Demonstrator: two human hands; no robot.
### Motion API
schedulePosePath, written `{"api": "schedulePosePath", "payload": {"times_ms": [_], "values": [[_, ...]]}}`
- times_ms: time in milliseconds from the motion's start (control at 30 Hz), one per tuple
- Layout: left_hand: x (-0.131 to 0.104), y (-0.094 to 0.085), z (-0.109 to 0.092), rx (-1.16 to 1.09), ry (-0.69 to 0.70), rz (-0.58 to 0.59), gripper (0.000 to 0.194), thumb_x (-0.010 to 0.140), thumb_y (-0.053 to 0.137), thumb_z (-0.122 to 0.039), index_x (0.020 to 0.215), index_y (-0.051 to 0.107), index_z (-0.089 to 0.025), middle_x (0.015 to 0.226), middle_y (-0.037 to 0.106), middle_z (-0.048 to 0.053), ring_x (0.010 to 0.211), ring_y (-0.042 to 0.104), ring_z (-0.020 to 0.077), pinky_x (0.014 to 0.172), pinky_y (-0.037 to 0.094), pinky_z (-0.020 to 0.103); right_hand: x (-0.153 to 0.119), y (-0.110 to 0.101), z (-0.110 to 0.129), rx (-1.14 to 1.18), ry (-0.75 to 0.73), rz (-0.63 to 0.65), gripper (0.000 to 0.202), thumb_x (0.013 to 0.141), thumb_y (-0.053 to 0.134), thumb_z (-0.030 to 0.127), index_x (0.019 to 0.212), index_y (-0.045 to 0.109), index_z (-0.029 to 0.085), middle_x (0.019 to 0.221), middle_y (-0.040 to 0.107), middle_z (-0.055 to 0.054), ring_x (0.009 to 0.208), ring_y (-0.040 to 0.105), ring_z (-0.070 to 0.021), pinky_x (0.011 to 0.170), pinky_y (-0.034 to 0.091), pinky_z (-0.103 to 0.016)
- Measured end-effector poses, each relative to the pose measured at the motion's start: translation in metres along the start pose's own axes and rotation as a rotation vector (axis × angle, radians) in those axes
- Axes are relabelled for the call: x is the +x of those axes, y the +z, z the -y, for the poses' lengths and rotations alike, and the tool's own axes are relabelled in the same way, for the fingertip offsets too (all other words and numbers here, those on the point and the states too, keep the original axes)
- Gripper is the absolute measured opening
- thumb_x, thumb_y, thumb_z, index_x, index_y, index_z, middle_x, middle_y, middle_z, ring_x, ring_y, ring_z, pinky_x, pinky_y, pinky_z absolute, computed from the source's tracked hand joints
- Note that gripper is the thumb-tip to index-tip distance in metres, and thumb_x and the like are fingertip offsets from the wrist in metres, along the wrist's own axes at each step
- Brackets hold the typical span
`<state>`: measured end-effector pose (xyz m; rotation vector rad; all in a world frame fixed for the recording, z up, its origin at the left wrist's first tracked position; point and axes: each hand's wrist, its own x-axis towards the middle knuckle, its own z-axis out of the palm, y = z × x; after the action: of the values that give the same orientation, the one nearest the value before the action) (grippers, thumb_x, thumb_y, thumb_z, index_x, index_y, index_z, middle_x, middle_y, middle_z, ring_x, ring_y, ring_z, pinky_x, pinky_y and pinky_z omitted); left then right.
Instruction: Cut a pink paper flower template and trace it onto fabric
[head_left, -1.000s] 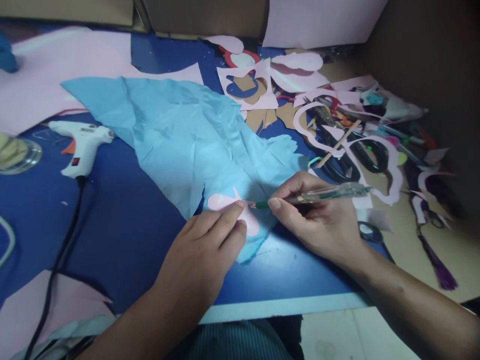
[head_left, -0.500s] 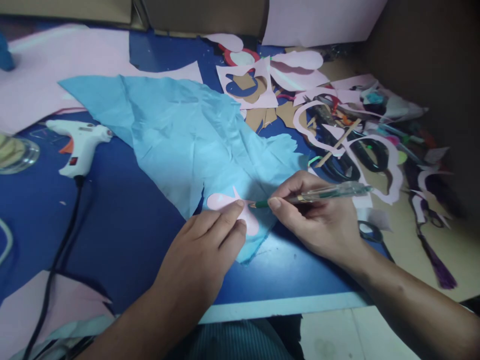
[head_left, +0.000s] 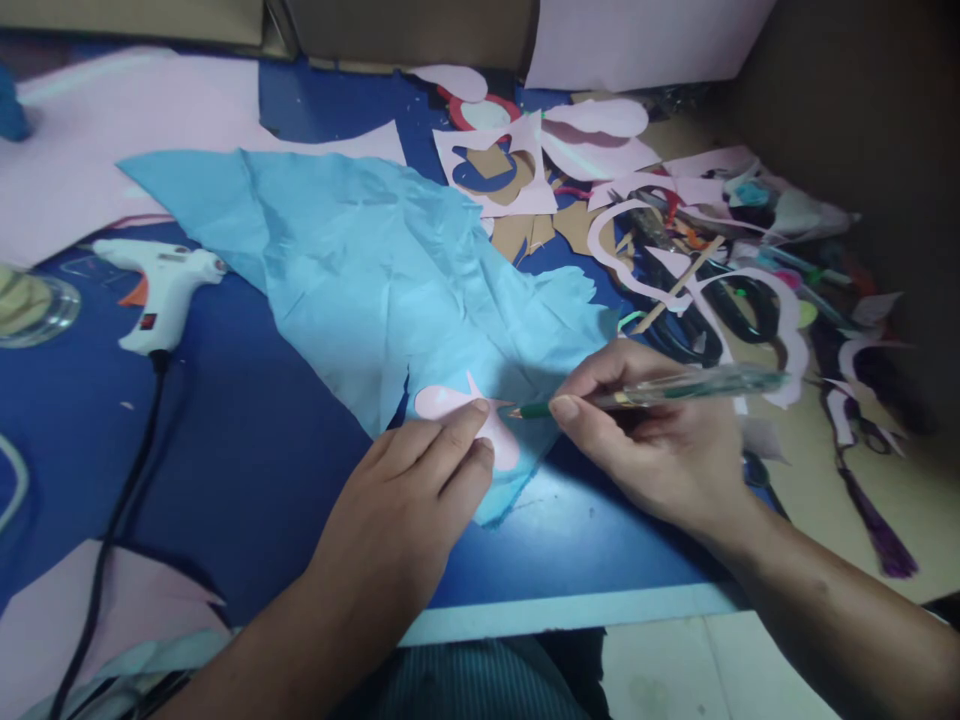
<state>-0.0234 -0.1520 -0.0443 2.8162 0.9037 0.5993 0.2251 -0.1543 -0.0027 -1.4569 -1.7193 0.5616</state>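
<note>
A small pink butterfly-shaped cutout [head_left: 504, 448] lies on the lower part of a wrinkled light blue cloth [head_left: 352, 260]. My left hand [head_left: 405, 500] rests flat, its fingertips pressing on the cutout with nothing gripped. In my right hand [head_left: 652, 440] is a clear-barrelled pen [head_left: 675, 387] with a green grip, pinched between thumb and fingers. The pen's tip points left, close to the thin pointed tip on the cutout's right side; whether it touches the cloth cannot be made out.
A white glue gun [head_left: 161, 290] with a black cord lies on the blue table [head_left: 225, 480] at left, beside a round clear container [head_left: 37, 308]. Large pink sheets [head_left: 150, 120] lie behind. Paper scraps, scissors and a purple tassel [head_left: 877, 525] clutter the right side.
My right hand has moved slightly to the right with the pen, whose tip is a little farther from the cutout's middle. My left hand and the cutout have stayed in place.
</note>
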Motion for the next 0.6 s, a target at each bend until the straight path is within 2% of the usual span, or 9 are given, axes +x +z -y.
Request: {"api": "schedulePosePath", "payload": {"times_ms": [100, 200, 367, 467, 600], "values": [[0.000, 0.000, 0.000, -0.016, 0.000, -0.005, 0.041, 0.110, 0.039, -0.006, 0.127, 0.076, -0.009, 0.157, 0.068, 0.015, 0.118, 0.070, 0.0300, 0.093, 0.062, 0.046, -0.014, -0.014, 0.015, -0.072, 0.045, -0.059, 0.011, 0.099, 0.078, 0.028, 0.090, 0.072, 0.028, 0.073, 0.072, 0.003, 0.058, 0.066, -0.0151, 0.048, 0.049, -0.027], [0.000, 0.000, -0.001, -0.027, -0.009, 0.003, 0.041, 0.110, 0.040, -0.008, 0.129, 0.076, -0.010, 0.158, 0.067, 0.014, 0.118, 0.070, 0.0298, 0.094, 0.061, 0.046, -0.037, -0.021, 0.030, -0.147, 0.041, -0.032, 0.005, 0.101, 0.079, 0.031, 0.103, 0.074, 0.031, 0.081, 0.078, 0.002, 0.061, 0.071, -0.0159, 0.050, 0.053, -0.027], [0.000, 0.000, -0.002, -0.026, -0.014, 0.010, 0.040, 0.110, 0.041, -0.009, 0.128, 0.078, -0.013, 0.158, 0.068, 0.012, 0.115, 0.070, 0.0292, 0.091, 0.061, 0.046, -0.066, -0.001, 0.032, -0.161, 0.016, -0.019, 0.008, 0.103, 0.075, 0.025, 0.109, 0.072, 0.029, 0.088, 0.081, 0.002, 0.067, 0.077, -0.0157, 0.059, 0.060, -0.025], [0.000, 0.000, -0.002, -0.023, -0.010, 0.001, 0.039, 0.110, 0.043, -0.008, 0.127, 0.077, -0.012, 0.157, 0.068, 0.013, 0.113, 0.071, 0.0298, 0.091, 0.061, 0.047, -0.068, 0.013, 0.024, -0.137, 0.037, -0.083, 0.007, 0.102, 0.076, 0.024, 0.107, 0.072, 0.028, 0.088, 0.081, 0.003, 0.066, 0.076, -0.0143, 0.059, 0.059, -0.025], [-0.001, 0.001, -0.001, -0.001, 0.000, -0.001, 0.038, 0.107, 0.045, -0.007, 0.128, 0.077, -0.010, 0.156, 0.068, 0.016, 0.116, 0.071, 0.0319, 0.091, 0.062, 0.048, -0.064, 0.020, 0.017, -0.108, 0.124, -0.162, 0.005, 0.101, 0.079, 0.028, 0.102, 0.075, 0.029, 0.081, 0.079, 0.004, 0.061, 0.070, -0.0137, 0.055, 0.053, -0.026]]}}
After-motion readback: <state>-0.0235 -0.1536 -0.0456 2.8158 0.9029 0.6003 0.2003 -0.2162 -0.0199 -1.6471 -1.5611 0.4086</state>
